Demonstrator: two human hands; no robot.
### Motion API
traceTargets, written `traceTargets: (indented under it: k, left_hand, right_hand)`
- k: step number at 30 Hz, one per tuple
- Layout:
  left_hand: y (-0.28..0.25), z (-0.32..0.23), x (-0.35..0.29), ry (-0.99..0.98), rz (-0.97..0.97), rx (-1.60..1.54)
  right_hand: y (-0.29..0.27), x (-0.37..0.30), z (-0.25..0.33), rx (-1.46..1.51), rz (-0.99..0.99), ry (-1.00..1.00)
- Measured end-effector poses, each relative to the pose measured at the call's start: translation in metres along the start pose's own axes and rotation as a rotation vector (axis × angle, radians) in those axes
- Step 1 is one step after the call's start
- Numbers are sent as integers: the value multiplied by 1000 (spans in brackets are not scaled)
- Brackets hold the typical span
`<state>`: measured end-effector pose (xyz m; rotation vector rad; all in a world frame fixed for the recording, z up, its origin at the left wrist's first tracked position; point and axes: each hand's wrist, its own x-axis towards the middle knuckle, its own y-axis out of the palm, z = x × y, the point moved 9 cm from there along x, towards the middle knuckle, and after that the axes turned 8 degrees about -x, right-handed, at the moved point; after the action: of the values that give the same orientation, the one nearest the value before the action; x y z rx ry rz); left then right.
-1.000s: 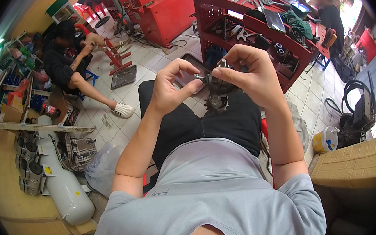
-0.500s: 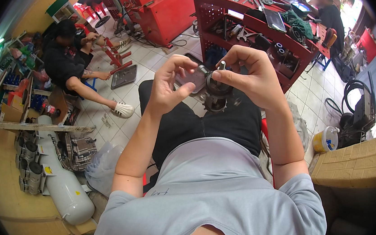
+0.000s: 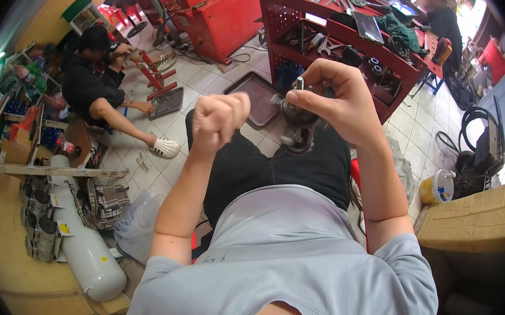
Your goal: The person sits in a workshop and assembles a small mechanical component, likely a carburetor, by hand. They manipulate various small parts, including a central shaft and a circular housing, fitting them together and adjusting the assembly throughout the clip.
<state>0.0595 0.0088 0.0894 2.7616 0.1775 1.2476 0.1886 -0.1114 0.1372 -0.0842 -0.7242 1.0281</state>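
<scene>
My right hand (image 3: 337,99) pinches a dark metal machine part (image 3: 300,116) between thumb and fingers, over my lap. A bright shaft stands up from its top, beside my thumb. A rounded body hangs below, and its lower end is smeared by motion. My left hand (image 3: 221,117) is curled into a fist to the left of the part, apart from it and slightly blurred. Nothing shows in its fingers. Behind the part, a shallow dark tray (image 3: 253,85) lies on the tiled floor.
Ahead stands a red tool cart (image 3: 272,19) with wrenches on top. A person (image 3: 93,75) sits at the left beside a small tray (image 3: 166,102). A grey cylinder tank (image 3: 88,251) lies at lower left. A yellow-white bucket (image 3: 437,187) stands on the right.
My left hand has drawn back left from the metal part, and its spread fingers have curled into a fist. The part's lower end has turned. The right hand keeps its grip.
</scene>
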Motion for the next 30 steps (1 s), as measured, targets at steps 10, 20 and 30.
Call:
traceTargets:
  k: [10,20,30]
  left_hand:
    - [-22,0,-5,-10,-250,250]
    - [2,14,5,-173,-81,467]
    - [-3,-3,-1,-2,-81,142]
  right_hand:
    - [4,-1,3,47,19,-10]
    - [2,-2,4,64,28,34]
    - [3,0,-3,26,10,-4]
